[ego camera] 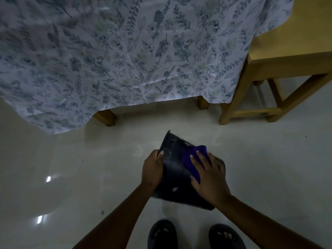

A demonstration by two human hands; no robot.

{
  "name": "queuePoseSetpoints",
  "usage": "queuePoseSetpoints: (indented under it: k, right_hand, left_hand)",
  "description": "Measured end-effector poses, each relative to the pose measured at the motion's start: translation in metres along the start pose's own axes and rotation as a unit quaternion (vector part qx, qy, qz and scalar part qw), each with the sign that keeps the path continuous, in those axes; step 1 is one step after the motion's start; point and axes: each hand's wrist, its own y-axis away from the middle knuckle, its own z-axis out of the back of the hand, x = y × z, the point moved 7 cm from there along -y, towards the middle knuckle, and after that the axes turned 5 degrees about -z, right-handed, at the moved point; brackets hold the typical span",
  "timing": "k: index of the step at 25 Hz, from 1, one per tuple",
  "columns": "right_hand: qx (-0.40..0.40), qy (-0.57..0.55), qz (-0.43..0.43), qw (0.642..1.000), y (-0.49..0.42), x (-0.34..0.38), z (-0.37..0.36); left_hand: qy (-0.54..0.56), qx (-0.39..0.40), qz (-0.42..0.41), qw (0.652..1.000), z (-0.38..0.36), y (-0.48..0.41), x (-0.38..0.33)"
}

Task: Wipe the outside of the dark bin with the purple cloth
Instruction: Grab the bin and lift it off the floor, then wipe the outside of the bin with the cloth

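Bin (177,174), dark, held off the floor (89,177) at lower centre of view, tipped so that its outer wall faces the camera; interior not visible, contents cannot be told. Left hand (152,168) grips the bin's edge at 9 o'clock, fingers curled over it. Right hand (208,175) lies flat, fingers spread, pressing the purple cloth (195,159) against the bin's wall at 2 o'clock. Cloth bunched, partly under the palm. Floral bedsheet (125,51) hangs at 12 o'clock; wooden stool (280,69) at 2 o'clock. Dark slippers (162,234) at 6 o'clock.
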Motion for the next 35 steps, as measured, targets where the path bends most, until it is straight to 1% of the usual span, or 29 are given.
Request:
queuePoseSetpoints:
  k: [2, 4, 7, 8, 9, 11, 12, 13, 14, 15, 16, 17, 18, 19, 20, 21, 22, 23, 24, 25, 26, 27, 28, 30, 31, 33, 35]
  right_hand:
    - [-0.002, 0.029, 0.041, 0.999, -0.009, 0.008, -0.007]
    - [0.008, 0.005, 0.052, 0.999, -0.028, 0.016, -0.016]
    - [0.028, -0.074, -0.013, 0.997, -0.057, 0.007, -0.019]
    - [0.022, -0.079, -0.033, 0.996, -0.053, 0.002, -0.018]
    - [-0.001, -0.067, -0.036, 0.997, -0.042, 0.000, -0.017]
    - [-0.041, -0.015, 0.016, 0.999, -0.003, 0.014, -0.021]
    - [-0.048, -0.015, 0.050, 0.998, 0.013, 0.025, -0.025]
    - [-0.030, -0.025, 0.073, 0.997, 0.015, 0.031, -0.033]
    - [-0.029, -0.028, 0.081, 0.996, 0.004, 0.032, -0.033]
    - [-0.023, -0.052, 0.061, 0.997, -0.018, 0.029, -0.029]
    - [0.000, -0.102, 0.021, 0.995, -0.046, 0.019, -0.025]
    - [0.042, -0.157, -0.030, 0.986, -0.068, 0.004, -0.023]
    - [0.056, -0.179, -0.067, 0.980, -0.074, -0.005, -0.022]
    - [0.041, -0.171, -0.081, 0.981, -0.066, -0.010, -0.022]
    - [-0.001, -0.137, -0.061, 0.989, -0.047, -0.009, -0.021]
    - [-0.037, -0.095, -0.022, 0.995, -0.019, 0.004, -0.023]
    - [-0.056, -0.067, 0.017, 0.996, 0.008, 0.019, -0.022]
    - [-0.058, -0.069, 0.053, 0.995, 0.017, 0.029, -0.023]
    - [-0.038, -0.069, 0.072, 0.994, 0.008, 0.034, -0.027]
    - [-0.029, -0.092, 0.067, 0.993, -0.016, 0.033, -0.025]
    - [-0.016, -0.136, 0.037, 0.990, -0.050, 0.026, -0.021]
    - [0.035, -0.185, -0.015, 0.982, -0.077, 0.013, -0.020]
    - [0.041, -0.200, -0.057, 0.977, -0.090, -0.003, -0.018]
    - [0.012, -0.196, -0.102, 0.975, -0.068, -0.018, -0.025]
    - [-0.011, -0.177, -0.084, 0.981, -0.039, -0.008, -0.028]
    - [-0.031, -0.099, 0.016, 0.994, 0.011, 0.025, -0.028]
    - [-0.043, -0.093, 0.092, 0.990, -0.010, 0.038, -0.031]
  left_hand:
    - [-0.017, -0.004, -0.012, 1.000, 0.000, 0.006, 0.005]
    - [-0.039, -0.007, -0.023, 0.999, 0.000, 0.012, 0.011]
    - [-0.052, -0.010, -0.023, 0.998, -0.001, 0.008, 0.012]
    - [-0.055, -0.009, -0.020, 0.998, -0.001, 0.004, 0.010]
    - [-0.057, -0.008, -0.019, 0.998, -0.003, 0.001, 0.010]
    - [-0.065, -0.005, -0.021, 0.998, -0.005, -0.002, 0.011]
    - [-0.070, -0.011, -0.022, 0.997, -0.004, -0.003, 0.015]
    - [-0.075, -0.018, -0.027, 0.997, -0.004, -0.002, 0.020]
    - [-0.074, -0.024, -0.033, 0.996, -0.003, 0.001, 0.024]
    - [-0.068, -0.027, -0.037, 0.997, -0.002, 0.005, 0.025]
    - [-0.062, -0.027, -0.037, 0.997, -0.001, 0.008, 0.024]
    - [-0.058, -0.028, -0.035, 0.997, 0.000, 0.010, 0.024]
    - [-0.056, -0.027, -0.030, 0.998, 0.000, 0.010, 0.022]
    - [-0.057, -0.025, -0.025, 0.998, 0.000, 0.008, 0.021]
    - [-0.063, -0.020, -0.022, 0.998, -0.002, 0.004, 0.020]
    - [-0.070, -0.017, -0.017, 0.997, -0.004, -0.002, 0.019]
    - [-0.079, -0.020, -0.015, 0.997, -0.005, -0.006, 0.018]
    - [-0.086, -0.025, -0.017, 0.996, -0.005, -0.008, 0.019]
    - [-0.087, -0.030, -0.021, 0.996, -0.005, -0.006, 0.020]
    - [-0.087, -0.033, -0.029, 0.995, -0.004, -0.001, 0.020]
    - [-0.089, -0.035, -0.036, 0.995, -0.003, 0.004, 0.021]
    - [-0.089, -0.036, -0.036, 0.995, -0.001, 0.009, 0.021]
    - [-0.089, -0.035, -0.035, 0.995, 0.001, 0.011, 0.021]
    - [-0.104, -0.029, -0.038, 0.993, 0.002, 0.004, 0.018]
    - [-0.122, -0.028, -0.044, 0.991, 0.001, 0.000, 0.017]
    - [-0.158, -0.031, -0.065, 0.985, 0.001, -0.004, 0.016]
    - [-0.160, -0.030, -0.077, 0.984, 0.003, -0.001, 0.016]
